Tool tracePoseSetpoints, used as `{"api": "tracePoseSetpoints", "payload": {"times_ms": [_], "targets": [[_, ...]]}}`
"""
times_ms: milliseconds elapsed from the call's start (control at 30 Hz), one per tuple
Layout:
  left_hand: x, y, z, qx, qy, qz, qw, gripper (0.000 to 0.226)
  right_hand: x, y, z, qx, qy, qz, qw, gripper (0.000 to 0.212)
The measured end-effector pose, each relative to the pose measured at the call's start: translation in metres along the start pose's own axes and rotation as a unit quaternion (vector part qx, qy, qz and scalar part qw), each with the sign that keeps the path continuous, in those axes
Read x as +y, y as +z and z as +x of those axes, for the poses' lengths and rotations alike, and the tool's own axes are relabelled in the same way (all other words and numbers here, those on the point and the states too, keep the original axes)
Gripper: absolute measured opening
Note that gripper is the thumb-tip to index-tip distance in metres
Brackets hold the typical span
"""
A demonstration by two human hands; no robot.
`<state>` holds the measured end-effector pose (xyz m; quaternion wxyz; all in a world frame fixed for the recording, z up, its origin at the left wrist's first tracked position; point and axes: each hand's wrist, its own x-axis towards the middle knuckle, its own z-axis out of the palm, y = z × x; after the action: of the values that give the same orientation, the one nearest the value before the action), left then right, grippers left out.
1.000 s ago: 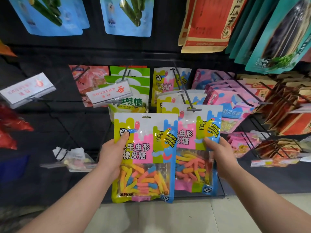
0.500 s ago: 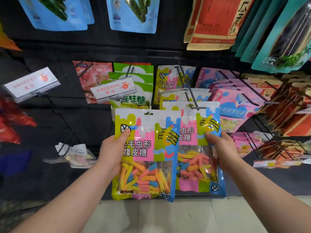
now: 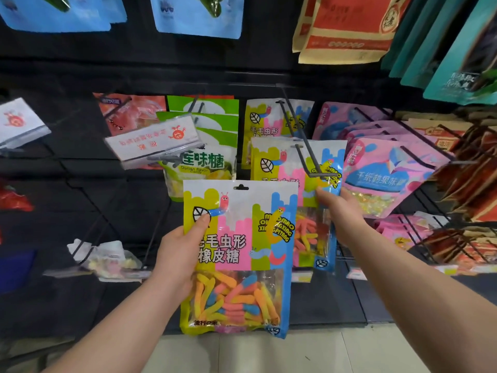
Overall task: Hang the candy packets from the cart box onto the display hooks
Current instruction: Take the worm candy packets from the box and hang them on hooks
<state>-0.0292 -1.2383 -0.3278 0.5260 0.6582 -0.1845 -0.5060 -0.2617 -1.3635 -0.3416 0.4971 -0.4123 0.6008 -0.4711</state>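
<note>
My left hand (image 3: 179, 255) grips a gummy-worm candy packet (image 3: 236, 254) by its left edge, thumb on the front, and holds it upright in front of the display. Its hang hole at the top is free. My right hand (image 3: 339, 214) pinches the right side of a second, identical packet (image 3: 293, 168) that hangs on the black wire display hook (image 3: 301, 135), pushed partway back along the prong. More of the same packets (image 3: 265, 122) hang behind it on that hook. The cart box is out of view.
Durian candy bags (image 3: 204, 162) and a white price tag (image 3: 153, 142) hang to the left, pink packets (image 3: 382, 170) and red-brown packets (image 3: 468, 168) to the right. Blue, red and teal bags hang on the row above. A bare hook with a small bag (image 3: 113, 261) sits lower left.
My right hand has pushed the hooked packet up and back along the prong. My left hand and its packet stayed nearly still as the view moved closer.
</note>
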Motion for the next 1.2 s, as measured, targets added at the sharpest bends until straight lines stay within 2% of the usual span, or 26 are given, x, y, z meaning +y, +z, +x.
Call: {"api": "tracePoseSetpoints", "payload": {"times_ms": [100,200,333,400,467,567,800,967,1200], "targets": [[-0.007,0.006,0.003,-0.019,0.007,0.000,1.000,0.024,0.009,0.000,0.014,-0.005,-0.006,0.008,1.000,0.017],[-0.013,0.011,0.003,-0.039,0.019,0.008,0.999,0.021,0.018,-0.005,0.017,-0.017,-0.032,-0.038,0.999,0.025],[-0.018,0.020,0.000,-0.060,0.019,0.016,0.998,0.023,0.021,-0.015,-0.004,0.072,-0.097,-0.122,0.985,0.049],[-0.019,0.027,-0.002,-0.069,0.019,0.014,0.997,0.023,0.021,-0.021,-0.033,0.073,-0.120,-0.119,0.983,0.038],[-0.019,0.036,-0.005,-0.085,0.020,0.013,0.996,0.023,0.024,-0.026,-0.065,0.019,-0.105,-0.052,0.993,0.010],[-0.020,0.050,-0.007,-0.108,0.021,0.009,0.994,0.023,0.035,-0.029,-0.095,-0.050,-0.072,0.016,0.996,0.018],[-0.018,0.075,-0.006,-0.140,0.039,0.018,0.989,0.030,0.038,-0.036,-0.082,0.037,-0.108,0.012,0.993,0.010],[-0.010,0.083,-0.003,-0.147,0.049,0.000,0.988,0.020,0.028,-0.036,-0.071,0.041,-0.114,0.022,0.992,0.010],[-0.004,0.087,0.002,-0.138,0.060,0.000,0.989,0.021,0.022,-0.031,-0.062,0.034,-0.133,0.031,0.990,0.009]]}}
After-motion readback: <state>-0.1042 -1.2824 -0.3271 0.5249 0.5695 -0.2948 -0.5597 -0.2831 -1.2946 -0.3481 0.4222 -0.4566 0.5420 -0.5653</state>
